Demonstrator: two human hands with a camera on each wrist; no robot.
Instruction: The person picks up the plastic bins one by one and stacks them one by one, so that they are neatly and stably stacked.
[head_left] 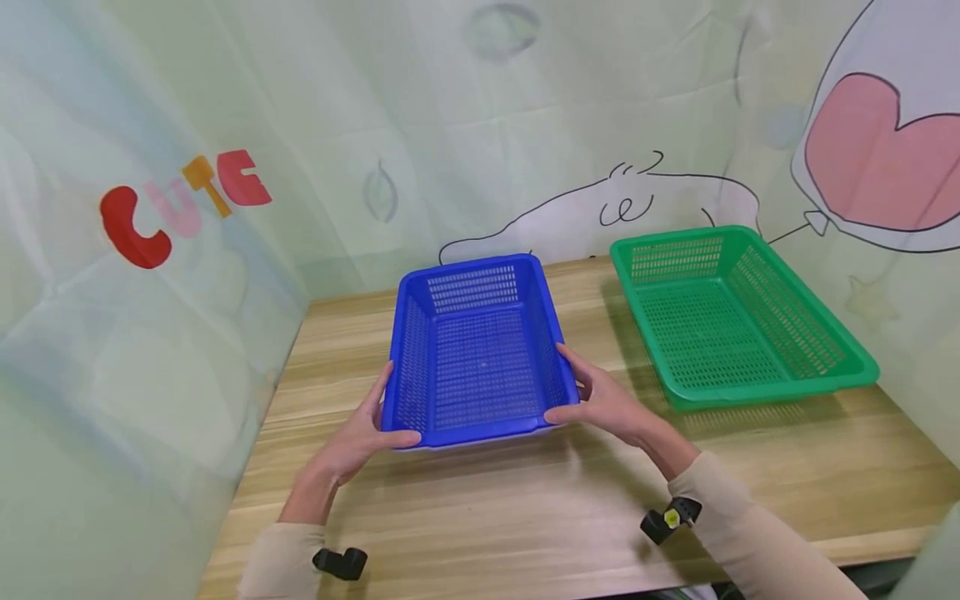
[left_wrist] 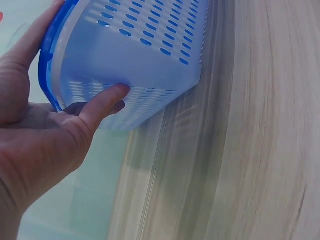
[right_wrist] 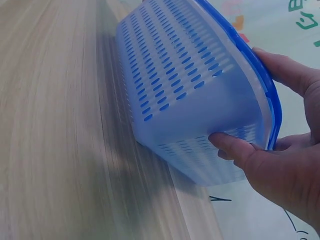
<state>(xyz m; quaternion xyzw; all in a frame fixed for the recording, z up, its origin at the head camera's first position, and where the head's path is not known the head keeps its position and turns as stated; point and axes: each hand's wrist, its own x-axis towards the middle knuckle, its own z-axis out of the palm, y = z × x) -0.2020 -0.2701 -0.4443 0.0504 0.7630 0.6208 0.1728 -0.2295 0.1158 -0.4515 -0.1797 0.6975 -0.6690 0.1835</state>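
Note:
A blue perforated plastic basket (head_left: 483,432) stands upright with its hollow side up, nested in a translucent white basket (left_wrist: 135,62) of like shape. The white wall shows below the blue rim in both wrist views. My left hand (head_left: 360,437) grips the near left corner, its thumb by the front rim and its fingers along the left side. At the near right corner my right hand (head_left: 603,406) holds the same rims, thumb in front and fingers on the right side. Nothing lies inside the blue basket.
A green perforated basket (head_left: 708,337) sits at the right of the wooden table (head_left: 480,517). Behind and to the left hangs a printed pale cloth (head_left: 337,150). Black straps with small devices (head_left: 671,518) are on both wrists.

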